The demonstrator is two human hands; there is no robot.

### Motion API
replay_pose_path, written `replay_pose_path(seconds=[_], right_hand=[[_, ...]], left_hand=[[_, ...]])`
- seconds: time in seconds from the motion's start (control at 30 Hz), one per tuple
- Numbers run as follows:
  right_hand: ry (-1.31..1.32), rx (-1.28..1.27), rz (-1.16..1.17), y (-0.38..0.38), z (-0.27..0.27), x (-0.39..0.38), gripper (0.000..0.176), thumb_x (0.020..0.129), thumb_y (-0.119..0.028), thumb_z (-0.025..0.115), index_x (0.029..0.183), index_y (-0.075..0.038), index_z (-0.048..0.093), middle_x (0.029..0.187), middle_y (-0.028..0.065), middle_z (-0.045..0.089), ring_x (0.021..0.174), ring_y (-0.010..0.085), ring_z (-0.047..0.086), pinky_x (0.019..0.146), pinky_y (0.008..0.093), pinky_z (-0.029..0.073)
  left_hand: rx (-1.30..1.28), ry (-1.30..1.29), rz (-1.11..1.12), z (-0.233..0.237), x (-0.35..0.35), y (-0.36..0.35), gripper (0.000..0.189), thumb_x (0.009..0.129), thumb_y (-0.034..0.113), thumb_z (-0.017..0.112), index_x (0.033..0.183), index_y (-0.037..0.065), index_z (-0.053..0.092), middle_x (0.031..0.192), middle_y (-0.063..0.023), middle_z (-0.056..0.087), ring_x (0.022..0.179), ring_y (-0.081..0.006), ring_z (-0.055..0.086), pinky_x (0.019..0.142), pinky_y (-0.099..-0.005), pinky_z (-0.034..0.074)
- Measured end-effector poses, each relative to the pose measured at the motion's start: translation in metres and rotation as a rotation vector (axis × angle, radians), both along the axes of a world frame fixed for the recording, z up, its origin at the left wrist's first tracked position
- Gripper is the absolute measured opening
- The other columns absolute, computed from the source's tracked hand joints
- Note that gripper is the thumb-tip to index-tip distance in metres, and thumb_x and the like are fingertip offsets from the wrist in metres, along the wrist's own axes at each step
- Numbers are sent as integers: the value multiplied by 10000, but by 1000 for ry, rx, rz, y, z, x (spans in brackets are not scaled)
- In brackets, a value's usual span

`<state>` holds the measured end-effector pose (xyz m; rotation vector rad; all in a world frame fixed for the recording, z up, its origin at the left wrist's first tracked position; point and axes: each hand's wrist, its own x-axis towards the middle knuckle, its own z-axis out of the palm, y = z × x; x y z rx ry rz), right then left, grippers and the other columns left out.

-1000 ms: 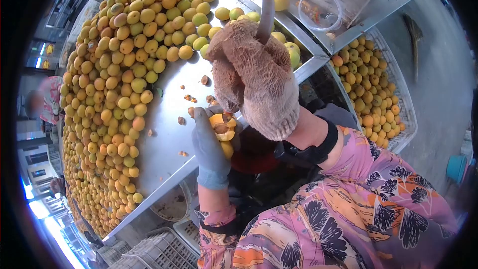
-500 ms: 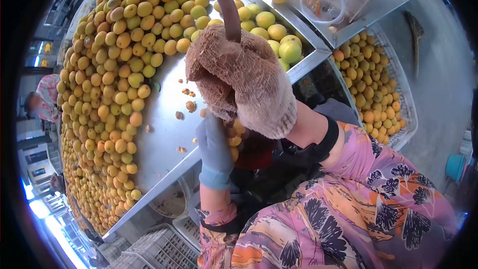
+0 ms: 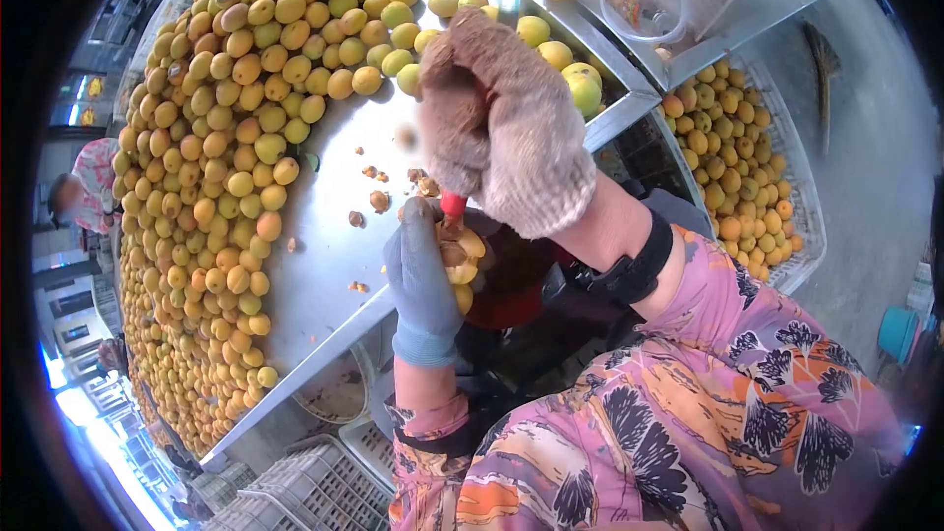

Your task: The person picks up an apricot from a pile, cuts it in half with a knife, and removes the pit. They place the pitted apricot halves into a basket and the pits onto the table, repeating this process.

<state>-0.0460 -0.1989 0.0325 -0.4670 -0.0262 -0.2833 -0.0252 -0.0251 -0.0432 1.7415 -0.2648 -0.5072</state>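
My left hand [image 3: 425, 265], in a grey-blue glove, is closed around a split apricot [image 3: 458, 254], its brown inside showing and yellow flesh on both sides. My right hand [image 3: 511, 123], in a stained knit glove, makes a fist just above it. From the bottom of that fist a red tool end [image 3: 452, 206] points down and touches or nearly touches the fruit. The rest of the tool is mostly hidden by the glove. Brown pits [image 3: 380, 201] and scraps lie on the metal table [image 3: 324, 305] beside my left hand.
A large heap of apricots [image 3: 216, 187] covers the table's left and back. Greener ones [image 3: 584, 88] lie along the metal rim. A full crate [image 3: 801, 197] stands at right, white crates [image 3: 305, 482] at lower left. Below my hands is a red container [image 3: 506, 290]. Another person [image 3: 95, 182] is at far left.
My right hand has turned: the curved brown piece that stood up from the fist no longer shows there, and a red end now points down. The split apricot in my left hand is more visible.
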Motion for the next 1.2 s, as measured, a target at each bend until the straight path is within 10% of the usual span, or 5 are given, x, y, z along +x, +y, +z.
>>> replay_pose_path(seconds=[0.2, 0.53, 0.8, 0.97, 1.2], right_hand=[[66, 189, 114, -4, -4, 10, 330, 970, -405, 508, 822, -119, 581, 548, -42, 368, 403, 99, 326, 366, 265, 274], [123, 195, 178, 3, -3, 11, 328, 980, -371, 498, 783, -113, 545, 558, -50, 350, 397, 87, 316, 355, 257, 282], [131, -1416, 201, 36, -4, 3, 294, 805, -165, 676, 1081, -80, 619, 937, 102, 653, 808, 231, 662, 830, 333, 501], [60, -1756, 68, 46, -11, -1, 216, 806, -95, 634, 1022, -91, 625, 873, 130, 646, 810, 315, 641, 739, 348, 506], [389, -398, 374, 26, 16, -6, 157, 863, -195, 676, 935, -57, 650, 692, 32, 632, 522, 91, 567, 481, 211, 446]], left_hand=[[-227, 529, 34, 62, -16, -20, 495, 999, 413, 369, 937, -21, 598, 612, -102, 599, 454, -146, 519, 423, -254, 413], [-466, 435, 269, 48, -3, -16, 541, 991, 486, 375, 912, 8, 614, 702, -92, 609, 510, -121, 527, 429, -218, 398], [-359, 254, 318, 37, 20, 4, 522, 1020, 444, 347, 1086, -16, 585, 992, -126, 625, 904, -188, 626, 790, -313, 527], [-612, 390, 250, 36, 25, 3, 563, 1012, 476, 367, 1080, -44, 571, 1026, -156, 642, 930, -230, 643, 825, -361, 534], [-503, 340, 297, 47, 21, 7, 528, 1000, 486, 367, 1028, 10, 593, 781, -57, 576, 617, -114, 537, 520, -208, 436]])
